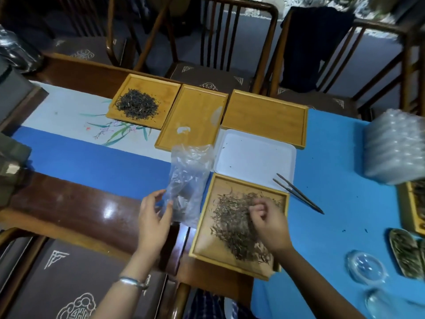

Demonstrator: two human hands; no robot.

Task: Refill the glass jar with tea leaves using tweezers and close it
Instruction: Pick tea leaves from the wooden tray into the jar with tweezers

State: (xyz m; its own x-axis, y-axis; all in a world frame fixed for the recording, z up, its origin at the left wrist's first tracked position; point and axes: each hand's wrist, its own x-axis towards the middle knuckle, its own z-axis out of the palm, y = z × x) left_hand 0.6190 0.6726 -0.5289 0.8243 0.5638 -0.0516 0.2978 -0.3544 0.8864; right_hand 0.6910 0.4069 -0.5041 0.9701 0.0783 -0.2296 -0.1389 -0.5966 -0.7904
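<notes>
Wooden chairs are ringing a long table (340,180) that is wearing a blue cloth, with a white painted runner crossing it at the left.

Nearest the person, a bamboo tray (204,245) is holding a loose heap of pale, needle-like tea leaves (232,222). These leaves are looking dry, light and brittle, so they are probably best lifted in small pinches, gently, to avoid crushing. The tweezers (299,194) are lying untouched just beside that tray, tips resting on a white plastic tray (253,157); they are looking thin and stiff, best gripped mid-shaft.

The glass jar (381,302) is sitting at the bottom right edge, with what seems to be its clear glass lid (365,268) lying beside it. Both are probably smooth, slippery and breakable.

The right hand (269,224) is curling its fingers together over the leaves, pinching or raking them bare-handed. The left hand (154,217) is holding a thin, crinkled clear plastic bag (188,180) at its lower edge, fingers loosely closed on it.

Farther off, three more bamboo trays are lying side by side; the leftmost (170,88) is carrying darker tea (137,104).
</notes>
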